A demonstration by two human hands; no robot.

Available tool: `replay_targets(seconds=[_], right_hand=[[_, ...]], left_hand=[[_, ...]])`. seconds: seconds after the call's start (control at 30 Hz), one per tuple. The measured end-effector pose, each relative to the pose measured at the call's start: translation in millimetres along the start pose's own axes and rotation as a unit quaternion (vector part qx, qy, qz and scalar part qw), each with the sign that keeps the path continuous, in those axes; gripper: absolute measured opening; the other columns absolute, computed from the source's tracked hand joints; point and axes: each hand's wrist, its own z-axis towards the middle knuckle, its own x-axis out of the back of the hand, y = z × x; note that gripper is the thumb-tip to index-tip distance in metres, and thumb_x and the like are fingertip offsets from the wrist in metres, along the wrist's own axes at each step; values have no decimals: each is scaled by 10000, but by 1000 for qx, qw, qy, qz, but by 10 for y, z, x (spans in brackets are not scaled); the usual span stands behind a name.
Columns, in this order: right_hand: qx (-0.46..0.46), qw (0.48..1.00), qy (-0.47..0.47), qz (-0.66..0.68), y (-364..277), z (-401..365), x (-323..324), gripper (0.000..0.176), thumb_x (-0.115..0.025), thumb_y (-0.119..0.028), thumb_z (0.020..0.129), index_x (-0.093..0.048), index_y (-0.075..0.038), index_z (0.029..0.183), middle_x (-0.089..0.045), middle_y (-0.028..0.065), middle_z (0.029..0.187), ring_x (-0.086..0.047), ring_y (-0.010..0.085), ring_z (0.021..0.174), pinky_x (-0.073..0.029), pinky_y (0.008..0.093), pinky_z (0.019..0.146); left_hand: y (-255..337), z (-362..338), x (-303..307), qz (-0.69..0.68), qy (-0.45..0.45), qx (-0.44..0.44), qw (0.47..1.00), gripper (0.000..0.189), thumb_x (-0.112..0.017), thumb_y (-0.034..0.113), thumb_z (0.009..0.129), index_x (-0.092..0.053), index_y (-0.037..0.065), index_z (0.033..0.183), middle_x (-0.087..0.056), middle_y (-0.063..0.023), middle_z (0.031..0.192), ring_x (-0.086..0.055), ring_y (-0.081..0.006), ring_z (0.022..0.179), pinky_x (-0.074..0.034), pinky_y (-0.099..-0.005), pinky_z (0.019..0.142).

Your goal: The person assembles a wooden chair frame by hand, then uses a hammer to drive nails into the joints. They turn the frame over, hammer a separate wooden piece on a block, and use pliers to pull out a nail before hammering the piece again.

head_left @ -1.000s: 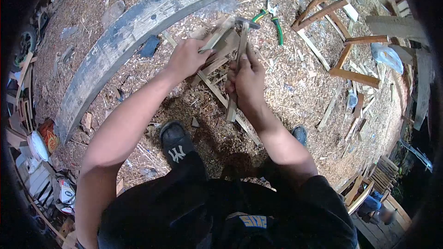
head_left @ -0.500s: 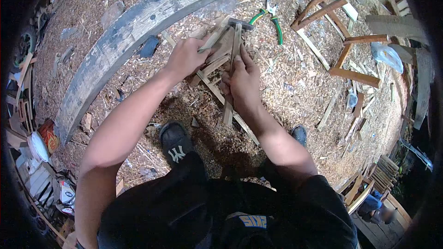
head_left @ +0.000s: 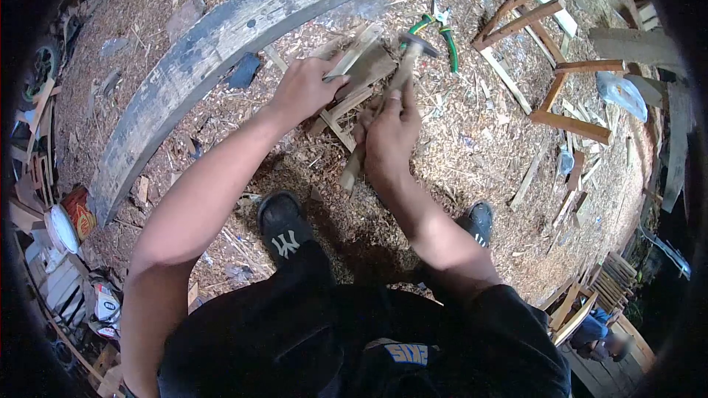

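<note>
My left hand (head_left: 304,91) is closed around a short wooden strip (head_left: 355,50) that slants up and to the right. In my right hand (head_left: 391,131) is a hammer (head_left: 405,66), gripped by its wooden handle, with the dark metal head at the far end and the butt toward my feet. A wooden block (head_left: 370,72) lies between and beneath the hands, with a small wooden frame (head_left: 345,109) beside it. Green-handled pliers (head_left: 447,31) rest on the ground just beyond the hammer head.
A long curved, weathered beam (head_left: 221,38) arcs across the left and far side. To the right lies a brown wooden frame (head_left: 549,66) near a plastic bag (head_left: 621,94). Wood chips cover the ground. Another person (head_left: 601,340) is at the lower right edge.
The hammer has swung to the right, its head moving away from the strip toward the pliers. My left hand keeps its hold on the strip, and the view has shifted slightly.
</note>
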Motion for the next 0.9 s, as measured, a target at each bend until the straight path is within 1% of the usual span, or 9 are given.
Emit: replay_targets(seconds=[0.13, 0.27, 0.4, 0.47, 0.53, 0.6, 0.73, 0.8, 0.9], right_hand=[[26, 998, 64, 3, 162, 158, 71, 540, -379, -173, 1141, -223, -185, 1658, -495, 21, 801, -469, 96, 562, -421, 248, 453], [-8, 999, -37, -1, 73, 87, 68, 530, -388, -172, 1137, -250, -186, 1649, -487, 14, 794, -456, 100, 534, -412, 258, 423], [40, 996, 70, 40, 34, 68, 13, 530, -404, -166, 1133, -282, -158, 1649, -516, 12, 805, -471, 88, 552, -405, 247, 436], [-24, 998, -28, -59, 43, 71, 32, 504, -398, -174, 1135, -325, -136, 1631, -528, 12, 812, -484, 83, 557, -411, 238, 433], [-4, 998, -19, -60, 136, 126, 30, 492, -414, -142, 1124, -367, -75, 1609, -531, -12, 733, -471, 65, 531, -425, 273, 452], [120, 992, 42, -7, 180, 139, 5, 499, -433, -125, 1115, -373, -57, 1606, -557, -8, 751, -479, 58, 560, -419, 252, 479], [98, 992, 45, -59, 162, 107, 14, 503, -436, -118, 1114, -369, -48, 1607, -566, -8, 760, -484, 49, 583, -429, 246, 506], [49, 986, -78, -139, 240, 127, 17, 487, -409, -182, 1137, -355, -103, 1614, -515, 1, 758, -466, 74, 531, -405, 239, 430], [97, 995, 16, -31, 133, 50, -104, 479, -415, -145, 1127, -384, -78, 1600, -557, 7, 766, -490, 68, 549, -412, 240, 459]], left_hand=[[44, 16, 26, 6, -26, 45, 999, 460, -740, 276, 935, -688, 12, 1308, -708, -280, 812, -746, -384, 782, -545, -468, 789], [-90, 38, -49, 1, 17, -14, 1000, 459, -747, 281, 933, -693, 11, 1300, -707, -267, 785, -740, -385, 754, -542, -471, 771], [-88, 21, -51, -2, 13, -4, 1000, 394, -735, 242, 928, -724, 36, 1263, -709, -259, 768, -737, -378, 727, -545, -469, 753], [-66, 26, -44, -13, 13, -15, 1000, 369, -727, 230, 928, -736, 45, 1247, -709, -258, 760, -738, -371, 719, -546, -465, 742], [-80, 17, -29, -41, -1, -15, 999, 331, -713, 222, 934, -754, 40, 1208, -703, -257, 741, -741, -350, 707, -544, -452, 712], [-108, 27, -41, -20, 3, -21, 1000, 317, -709, 221, 937, -760, 41, 1193, -699, -257, 732, -739, -342, 697, -539, -446, 697], [-130, 37, -62, -39, 22, -49, 998, 298, -706, 225, 941, -771, 23, 1150, -694, -247, 714, -733, -330, 678, -533, -443, 684], [-96, 53, -55, -17, 9, -29, 999, 296, -705, 224, 940, -773, 21, 1145, -694, -245, 711, -733, -327, 675, -534, -444, 688], [-113, 39, -33, -5, 3, -19, 1000, 293, -709, 226, 936, -778, 22, 1135, -696, -245, 712, -733, -331, 678, -535, -451, 702]])
